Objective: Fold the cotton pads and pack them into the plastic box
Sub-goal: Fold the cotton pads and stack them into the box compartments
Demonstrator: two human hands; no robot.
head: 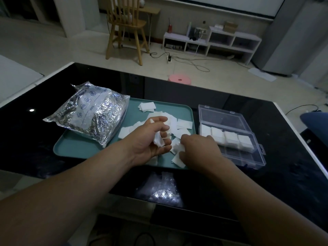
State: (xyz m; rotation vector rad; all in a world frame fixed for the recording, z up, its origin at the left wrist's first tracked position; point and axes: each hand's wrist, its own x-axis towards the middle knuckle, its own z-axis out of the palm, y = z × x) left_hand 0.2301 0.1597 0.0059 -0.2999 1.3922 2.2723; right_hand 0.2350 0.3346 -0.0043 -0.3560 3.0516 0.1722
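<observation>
Several white cotton pads (184, 124) lie scattered on a teal tray (74, 148). My left hand (150, 139) hovers over the tray's middle, palm turned right, fingers curled round a crumpled pad (158, 140). My right hand (198, 151) is close beside it at the tray's front right and pinches another pad (178, 148). To the right of the tray stands the clear plastic box (248, 157) with its lid open; folded pads (229, 137) fill its back row of compartments, and the front row looks bare.
A crinkled silver foil bag (92, 112) lies across the tray's left side. A small clear plastic wrapper (163, 189) sits on the black glossy table (26, 139) near the front edge. Beyond the table are a pink stool (180, 79), a wooden chair and low white shelves.
</observation>
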